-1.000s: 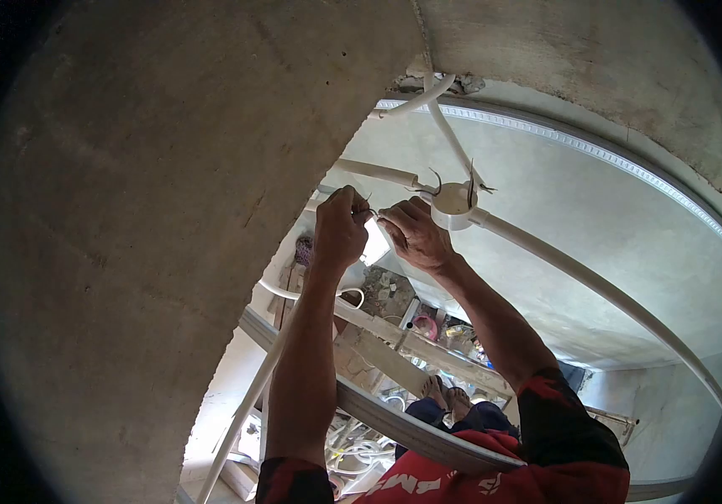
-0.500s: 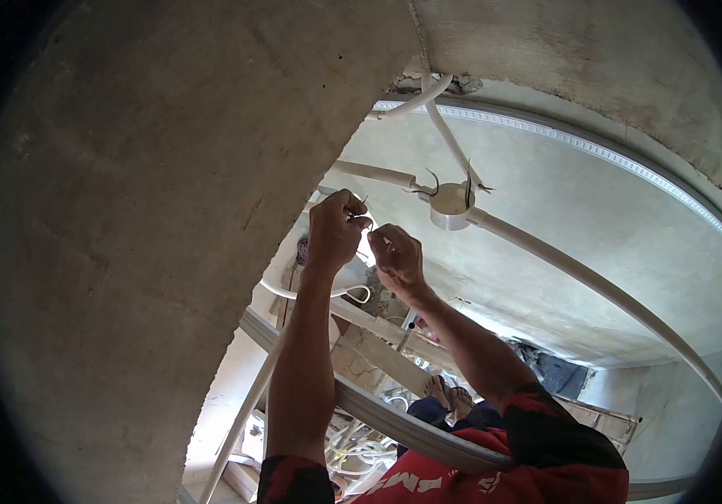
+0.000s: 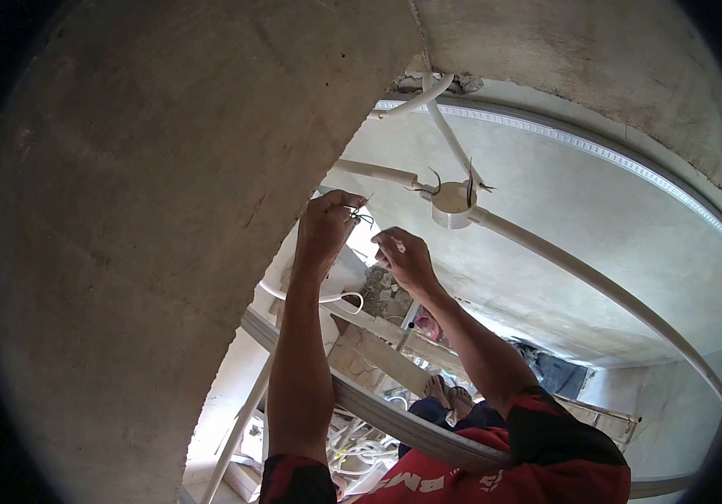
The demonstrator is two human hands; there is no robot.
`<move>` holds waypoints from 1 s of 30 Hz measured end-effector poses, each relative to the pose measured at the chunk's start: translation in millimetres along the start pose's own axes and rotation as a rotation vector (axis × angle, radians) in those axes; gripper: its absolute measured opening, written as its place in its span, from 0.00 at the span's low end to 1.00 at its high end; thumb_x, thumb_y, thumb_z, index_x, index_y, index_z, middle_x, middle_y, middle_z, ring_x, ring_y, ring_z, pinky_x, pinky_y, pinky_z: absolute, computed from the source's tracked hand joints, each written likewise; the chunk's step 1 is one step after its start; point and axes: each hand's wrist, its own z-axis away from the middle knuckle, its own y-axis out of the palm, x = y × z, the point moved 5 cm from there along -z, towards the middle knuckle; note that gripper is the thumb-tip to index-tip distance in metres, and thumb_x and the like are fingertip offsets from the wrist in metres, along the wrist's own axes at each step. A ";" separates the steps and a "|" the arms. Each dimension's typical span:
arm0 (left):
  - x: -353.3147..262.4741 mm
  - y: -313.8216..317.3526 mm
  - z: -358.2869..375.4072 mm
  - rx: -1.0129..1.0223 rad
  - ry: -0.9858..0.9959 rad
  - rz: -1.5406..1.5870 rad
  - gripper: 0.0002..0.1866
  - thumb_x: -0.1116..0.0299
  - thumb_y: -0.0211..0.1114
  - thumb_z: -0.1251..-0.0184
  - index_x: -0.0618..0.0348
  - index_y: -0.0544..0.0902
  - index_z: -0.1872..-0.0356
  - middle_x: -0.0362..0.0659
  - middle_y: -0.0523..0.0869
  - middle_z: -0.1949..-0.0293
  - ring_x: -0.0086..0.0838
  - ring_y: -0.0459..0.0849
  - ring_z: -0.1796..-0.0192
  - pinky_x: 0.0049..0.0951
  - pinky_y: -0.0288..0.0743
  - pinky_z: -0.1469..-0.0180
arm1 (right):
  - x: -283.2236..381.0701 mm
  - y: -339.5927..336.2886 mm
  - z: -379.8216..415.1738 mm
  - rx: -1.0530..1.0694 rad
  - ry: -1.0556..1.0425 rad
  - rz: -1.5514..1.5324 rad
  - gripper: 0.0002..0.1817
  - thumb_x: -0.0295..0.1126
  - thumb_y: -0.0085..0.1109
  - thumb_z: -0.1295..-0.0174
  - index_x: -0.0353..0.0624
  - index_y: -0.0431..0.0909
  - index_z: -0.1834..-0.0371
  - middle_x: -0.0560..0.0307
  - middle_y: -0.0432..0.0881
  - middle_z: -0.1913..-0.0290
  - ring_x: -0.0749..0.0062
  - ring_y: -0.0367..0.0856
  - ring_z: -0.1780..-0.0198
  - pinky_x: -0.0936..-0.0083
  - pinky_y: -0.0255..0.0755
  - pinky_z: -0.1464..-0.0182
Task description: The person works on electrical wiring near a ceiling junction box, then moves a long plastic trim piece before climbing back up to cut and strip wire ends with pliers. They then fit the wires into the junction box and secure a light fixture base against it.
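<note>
Raised in front of me, my left hand pinches several thin dark wires, whose ends stick out past the fingertips toward the right. Just right of the wires, and apart from them, is my right hand. Its fingers are curled in with the tips close together; whether anything small sits between them I cannot make out. Beyond both hands, a round white junction box has loose dark wire ends poking out of it, with white conduits joining its sides.
A white conduit curves right from the box. Concrete fills the left. A metal channel crosses close to my chest. Below are planks, my feet and coiled white tubing. A curved metal strip runs along the upper wall.
My hands have drawn apart. The left has shifted slightly left with the wires, now more exposed, and the right has turned and moved a little away from them.
</note>
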 end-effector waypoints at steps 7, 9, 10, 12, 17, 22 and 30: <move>-5.3 -4.1 4.6 -0.045 0.095 -0.169 0.13 0.74 0.57 0.29 0.66 0.89 0.53 0.43 0.90 0.58 0.23 0.84 0.60 0.24 0.78 0.53 | -65.1 -10.2 64.7 0.167 0.252 0.444 0.21 0.46 0.52 0.24 0.39 0.84 0.60 0.53 0.86 0.71 0.70 0.81 0.73 0.63 0.75 0.66; 9.4 -6.9 -5.2 -0.032 0.179 -0.152 0.16 0.72 0.53 0.27 0.65 0.87 0.50 0.48 0.91 0.55 0.28 0.86 0.59 0.30 0.80 0.54 | -85.3 -6.5 84.2 0.236 0.212 0.510 0.20 0.45 0.52 0.24 0.39 0.84 0.61 0.52 0.86 0.71 0.68 0.82 0.73 0.63 0.75 0.67; 6.9 -6.9 -4.0 -0.030 0.181 -0.151 0.16 0.72 0.53 0.27 0.65 0.87 0.50 0.48 0.91 0.55 0.28 0.86 0.59 0.30 0.80 0.54 | -87.8 -2.3 92.1 0.307 0.175 0.574 0.18 0.43 0.52 0.25 0.39 0.84 0.63 0.52 0.87 0.70 0.67 0.82 0.73 0.62 0.75 0.67; -1.2 -5.8 -0.9 -0.044 0.252 -0.305 0.15 0.71 0.53 0.27 0.65 0.86 0.49 0.50 0.91 0.52 0.34 0.89 0.53 0.34 0.82 0.50 | -90.1 0.5 107.1 0.348 0.288 0.584 0.17 0.43 0.55 0.28 0.40 0.84 0.61 0.45 0.87 0.65 0.57 0.85 0.65 0.57 0.77 0.60; -4.2 -6.2 2.9 -0.049 0.257 -0.322 0.15 0.72 0.52 0.27 0.63 0.87 0.50 0.49 0.91 0.52 0.34 0.89 0.53 0.34 0.82 0.49 | -165.0 12.8 142.4 0.501 0.390 0.558 0.15 0.42 0.59 0.32 0.40 0.85 0.58 0.39 0.88 0.59 0.48 0.89 0.54 0.53 0.78 0.53; -1.5 -6.0 -0.6 -0.098 0.288 -0.235 0.13 0.77 0.58 0.32 0.72 0.86 0.53 0.51 0.91 0.58 0.30 0.88 0.55 0.30 0.82 0.51 | -145.0 19.2 154.5 0.580 0.370 0.623 0.14 0.39 0.62 0.34 0.40 0.86 0.55 0.41 0.89 0.57 0.47 0.88 0.51 0.54 0.79 0.48; -5.4 -6.4 -0.6 -0.093 0.324 -0.310 0.12 0.77 0.59 0.32 0.73 0.86 0.54 0.52 0.91 0.58 0.31 0.89 0.55 0.31 0.83 0.50 | -168.8 18.4 165.1 0.593 0.370 0.616 0.15 0.40 0.62 0.34 0.42 0.87 0.54 0.41 0.89 0.56 0.46 0.88 0.50 0.52 0.78 0.47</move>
